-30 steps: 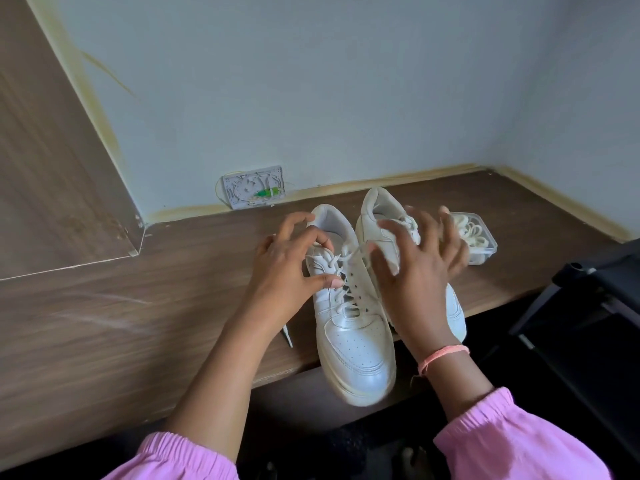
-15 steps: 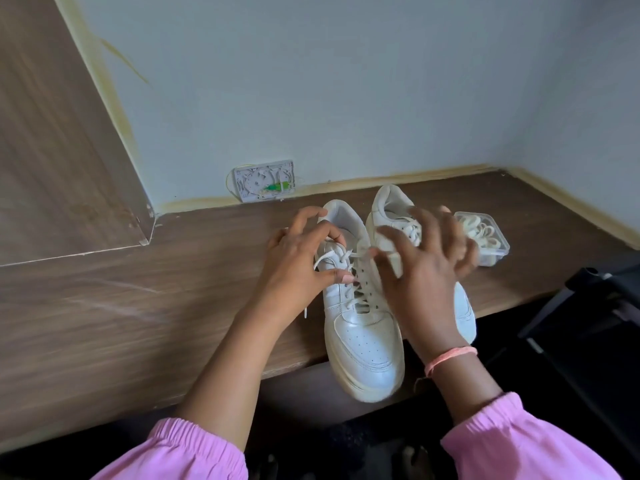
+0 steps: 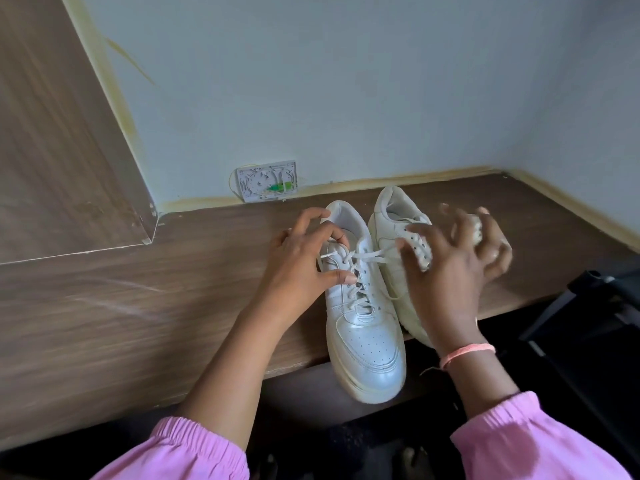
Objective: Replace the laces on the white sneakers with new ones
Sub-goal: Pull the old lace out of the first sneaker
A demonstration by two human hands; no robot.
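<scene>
Two white sneakers (image 3: 367, 306) on corner wooden desk (image 3: 138, 306), pale walls (image 3: 346, 81)

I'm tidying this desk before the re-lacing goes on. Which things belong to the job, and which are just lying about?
Belongs to the job:
- near sneaker, toe over the desk edge
- its lace, loosened at the top
- far sneaker
- left hand, fingers on the near sneaker's collar
- right hand, blurred

Just lying about:
- wall plate
- black frame
</scene>
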